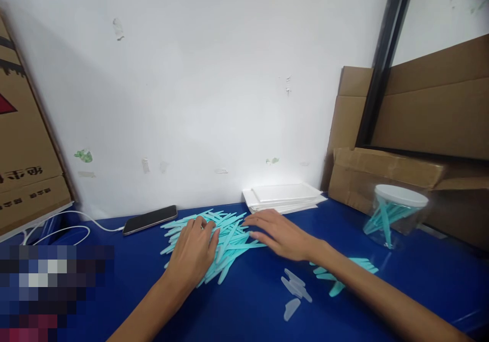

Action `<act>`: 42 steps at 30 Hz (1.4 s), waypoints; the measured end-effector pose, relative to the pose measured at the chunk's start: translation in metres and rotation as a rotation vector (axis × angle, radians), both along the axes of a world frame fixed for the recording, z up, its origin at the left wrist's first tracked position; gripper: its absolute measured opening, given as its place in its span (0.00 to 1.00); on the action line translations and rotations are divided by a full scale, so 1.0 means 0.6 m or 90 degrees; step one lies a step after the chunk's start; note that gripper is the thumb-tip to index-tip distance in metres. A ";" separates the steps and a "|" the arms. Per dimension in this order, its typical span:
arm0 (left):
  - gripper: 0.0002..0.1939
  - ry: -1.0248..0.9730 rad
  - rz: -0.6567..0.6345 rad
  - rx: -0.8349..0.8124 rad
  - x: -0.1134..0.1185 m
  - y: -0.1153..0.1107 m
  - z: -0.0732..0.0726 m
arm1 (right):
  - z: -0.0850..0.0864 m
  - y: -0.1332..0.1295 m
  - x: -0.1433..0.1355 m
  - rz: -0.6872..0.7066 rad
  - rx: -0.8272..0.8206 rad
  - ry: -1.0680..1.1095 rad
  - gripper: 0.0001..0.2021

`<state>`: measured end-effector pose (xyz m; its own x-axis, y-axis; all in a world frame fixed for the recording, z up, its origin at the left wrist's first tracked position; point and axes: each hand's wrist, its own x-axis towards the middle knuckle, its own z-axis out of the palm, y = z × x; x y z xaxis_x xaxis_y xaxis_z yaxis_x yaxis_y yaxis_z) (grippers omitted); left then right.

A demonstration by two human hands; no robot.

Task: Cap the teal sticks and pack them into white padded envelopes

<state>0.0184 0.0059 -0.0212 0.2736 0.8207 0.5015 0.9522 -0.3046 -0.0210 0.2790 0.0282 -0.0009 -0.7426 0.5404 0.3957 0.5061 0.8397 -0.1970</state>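
A heap of thin turquoise sticks (231, 232) lies on the blue table (244, 306), in the middle of the view. My left hand (196, 248) rests on the left part of the heap, fingers bent down onto it; whether they grip a stick is hidden. At the heap's right edge is my right hand (278, 234), its fingers apart and reaching over the stick ends. Several translucent pieces (296, 285) lie below my right hand. More turquoise pieces (332, 276) are spread beneath and beside my right forearm.
A clear jar with a white lid (401, 194) holds turquoise sticks at the right. White sheets (284, 194) are stacked by the wall. A phone (150, 220) with a white cable lies back left. Cardboard boxes (30, 153) flank both sides. A pixelated patch covers the lower left.
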 end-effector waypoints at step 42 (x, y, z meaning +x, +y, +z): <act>0.22 0.106 -0.452 -0.057 0.084 -0.064 -0.036 | -0.006 0.107 0.149 -0.090 -0.482 -0.108 0.25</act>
